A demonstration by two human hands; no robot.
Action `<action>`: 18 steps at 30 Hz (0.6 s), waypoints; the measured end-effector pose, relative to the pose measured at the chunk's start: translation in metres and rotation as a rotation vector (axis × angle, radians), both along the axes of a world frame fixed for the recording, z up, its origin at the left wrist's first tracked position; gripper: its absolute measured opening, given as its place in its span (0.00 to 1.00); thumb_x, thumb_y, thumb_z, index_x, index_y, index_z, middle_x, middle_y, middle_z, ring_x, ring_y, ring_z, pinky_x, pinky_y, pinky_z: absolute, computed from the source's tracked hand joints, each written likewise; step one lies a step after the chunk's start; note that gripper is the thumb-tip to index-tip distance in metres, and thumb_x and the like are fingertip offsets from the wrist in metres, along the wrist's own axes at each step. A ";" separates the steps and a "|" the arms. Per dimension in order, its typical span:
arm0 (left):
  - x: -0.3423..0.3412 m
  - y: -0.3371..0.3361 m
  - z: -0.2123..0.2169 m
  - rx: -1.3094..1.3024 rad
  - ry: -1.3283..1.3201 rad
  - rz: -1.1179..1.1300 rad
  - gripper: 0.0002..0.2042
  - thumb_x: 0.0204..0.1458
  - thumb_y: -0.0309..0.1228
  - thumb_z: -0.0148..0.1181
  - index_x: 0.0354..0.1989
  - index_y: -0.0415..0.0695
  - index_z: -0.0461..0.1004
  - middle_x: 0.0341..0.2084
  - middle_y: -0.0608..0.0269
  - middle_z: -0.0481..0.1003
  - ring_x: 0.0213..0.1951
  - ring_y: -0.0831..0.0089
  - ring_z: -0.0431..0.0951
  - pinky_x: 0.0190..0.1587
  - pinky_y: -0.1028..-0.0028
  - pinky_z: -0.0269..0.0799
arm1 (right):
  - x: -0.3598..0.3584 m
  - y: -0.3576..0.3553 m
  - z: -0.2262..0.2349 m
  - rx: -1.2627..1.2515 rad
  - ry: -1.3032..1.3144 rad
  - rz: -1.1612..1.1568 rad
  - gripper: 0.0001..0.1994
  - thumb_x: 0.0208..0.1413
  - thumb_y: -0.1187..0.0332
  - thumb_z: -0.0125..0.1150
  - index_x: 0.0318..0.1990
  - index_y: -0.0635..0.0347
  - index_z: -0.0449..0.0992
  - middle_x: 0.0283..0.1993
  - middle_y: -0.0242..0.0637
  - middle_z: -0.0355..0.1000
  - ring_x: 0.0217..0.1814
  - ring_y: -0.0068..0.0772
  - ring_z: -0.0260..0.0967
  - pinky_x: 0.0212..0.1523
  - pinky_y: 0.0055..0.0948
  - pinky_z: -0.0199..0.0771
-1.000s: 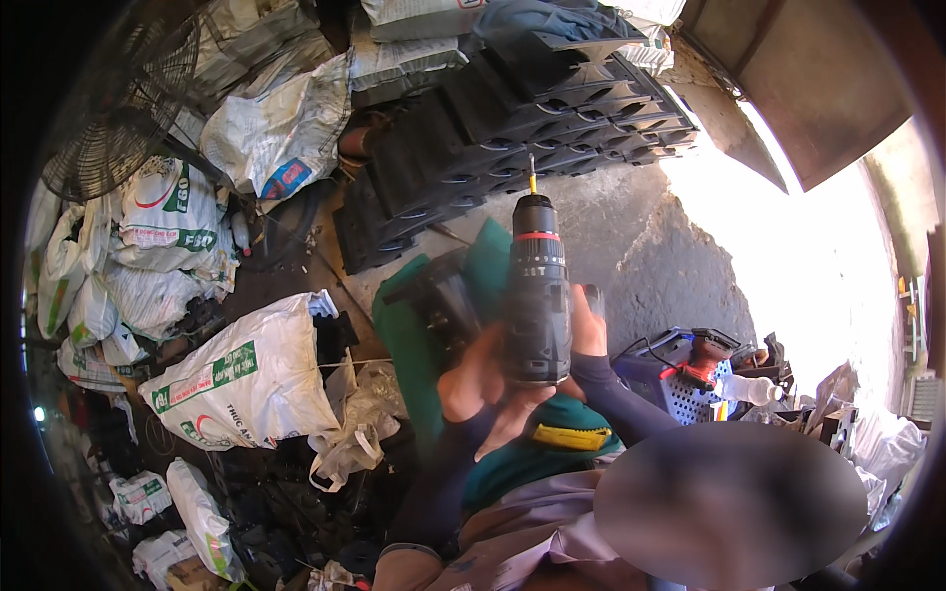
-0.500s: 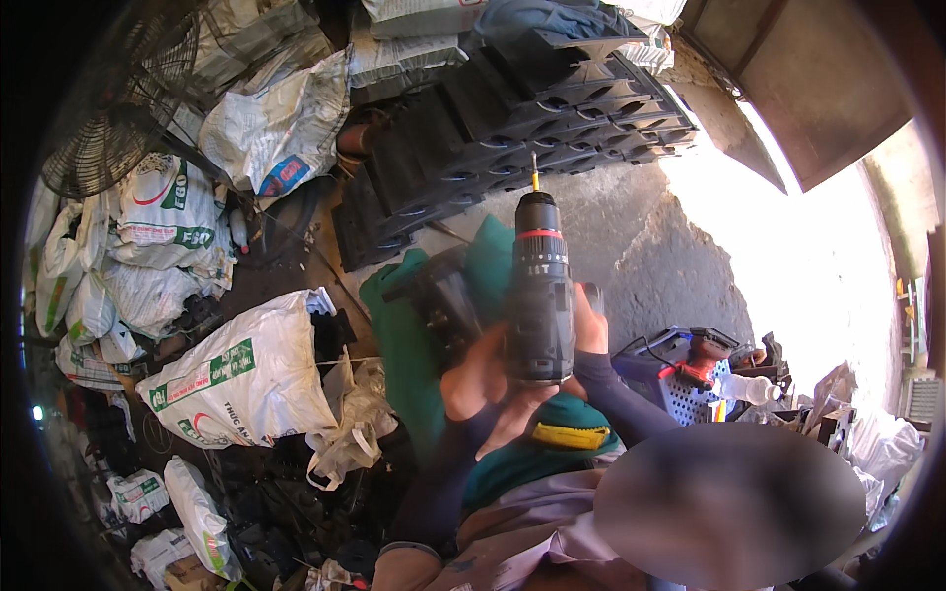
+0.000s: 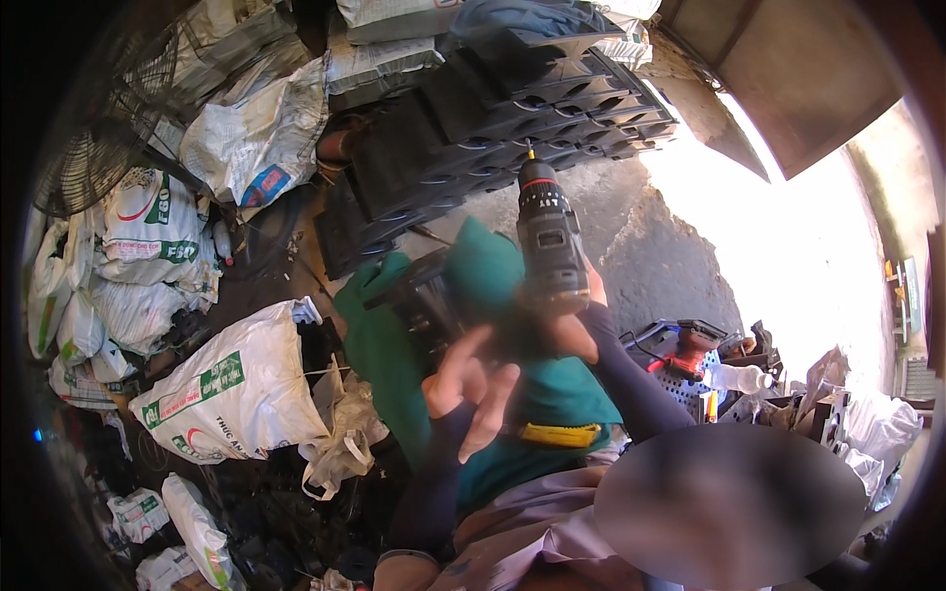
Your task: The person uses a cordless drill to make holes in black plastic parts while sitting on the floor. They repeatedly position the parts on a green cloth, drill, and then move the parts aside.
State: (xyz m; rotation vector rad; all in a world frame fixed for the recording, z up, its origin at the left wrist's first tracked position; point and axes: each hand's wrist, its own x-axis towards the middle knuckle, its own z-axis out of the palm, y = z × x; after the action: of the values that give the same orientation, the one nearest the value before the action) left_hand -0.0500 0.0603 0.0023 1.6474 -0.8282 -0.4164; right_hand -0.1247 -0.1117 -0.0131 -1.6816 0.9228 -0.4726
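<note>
My right hand (image 3: 576, 333) grips a black cordless drill (image 3: 552, 251) with a red ring and a thin bit, its nose pointing away from me. Just left of it, my left hand (image 3: 473, 384) is held with its fingers apart, apparently with nothing in them. A black plastic part (image 3: 431, 300) rests by my green-clad legs (image 3: 488, 266), beyond the left hand. At my waist lies a yellow object (image 3: 560, 434), its kind unclear.
Stacked black plastic parts (image 3: 443, 128) stand ahead. White sacks (image 3: 232, 384) crowd the left, near a standing fan (image 3: 103, 128). To the right, a blue crate (image 3: 675, 379) bears a red-and-black power tool (image 3: 693, 350) beside a clear bottle (image 3: 741, 378).
My left hand has come away from the drill, drawing back with its fingers spreading. The drill, in my right hand, has shifted slightly right and tilted.
</note>
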 end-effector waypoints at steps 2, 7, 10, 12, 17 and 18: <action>0.000 0.000 -0.003 0.000 0.003 -0.001 0.23 0.51 0.37 0.66 0.52 0.37 0.72 0.09 0.77 0.56 0.14 0.89 0.53 0.19 0.82 0.45 | 0.000 -0.008 0.002 -0.038 0.093 0.027 0.23 0.49 0.65 0.64 0.52 0.60 0.67 0.43 0.43 0.75 0.44 0.38 0.75 0.45 0.35 0.73; -0.001 0.000 -0.008 0.008 0.001 -0.011 0.21 0.51 0.36 0.66 0.52 0.38 0.73 0.10 0.77 0.56 0.14 0.89 0.53 0.19 0.82 0.45 | -0.003 -0.017 0.008 0.067 -0.026 0.006 0.18 0.50 0.69 0.61 0.50 0.60 0.68 0.39 0.38 0.74 0.39 0.29 0.72 0.41 0.33 0.73; -0.002 -0.001 -0.009 0.022 0.015 -0.024 0.21 0.51 0.35 0.66 0.52 0.38 0.73 0.10 0.77 0.56 0.14 0.89 0.53 0.19 0.82 0.45 | -0.002 -0.020 0.008 0.043 -0.042 0.005 0.17 0.50 0.70 0.62 0.48 0.61 0.69 0.37 0.37 0.74 0.36 0.29 0.71 0.38 0.33 0.72; -0.002 -0.002 -0.010 0.015 0.030 -0.034 0.21 0.51 0.35 0.66 0.51 0.38 0.74 0.10 0.78 0.56 0.15 0.89 0.53 0.19 0.82 0.45 | -0.001 -0.022 0.006 0.088 -0.040 -0.027 0.18 0.50 0.69 0.64 0.48 0.61 0.69 0.35 0.37 0.74 0.35 0.29 0.71 0.38 0.33 0.72; -0.003 -0.004 -0.010 0.016 0.024 -0.042 0.20 0.51 0.34 0.66 0.50 0.38 0.74 0.10 0.77 0.56 0.15 0.89 0.54 0.20 0.83 0.47 | -0.005 -0.025 0.002 0.167 -0.057 -0.102 0.21 0.47 0.67 0.70 0.47 0.62 0.70 0.35 0.38 0.75 0.36 0.30 0.72 0.38 0.33 0.72; -0.004 -0.004 -0.009 0.022 0.029 -0.045 0.19 0.51 0.34 0.66 0.50 0.38 0.74 0.10 0.77 0.56 0.15 0.89 0.54 0.20 0.82 0.47 | -0.006 -0.025 0.001 0.145 -0.056 -0.101 0.19 0.49 0.65 0.68 0.45 0.62 0.71 0.34 0.37 0.74 0.35 0.29 0.71 0.36 0.32 0.72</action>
State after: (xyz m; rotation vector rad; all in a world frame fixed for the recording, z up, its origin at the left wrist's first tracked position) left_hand -0.0538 0.0561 -0.0070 1.6414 -0.8430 -0.4812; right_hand -0.1306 -0.1366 -0.0116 -1.4887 0.9812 -0.5059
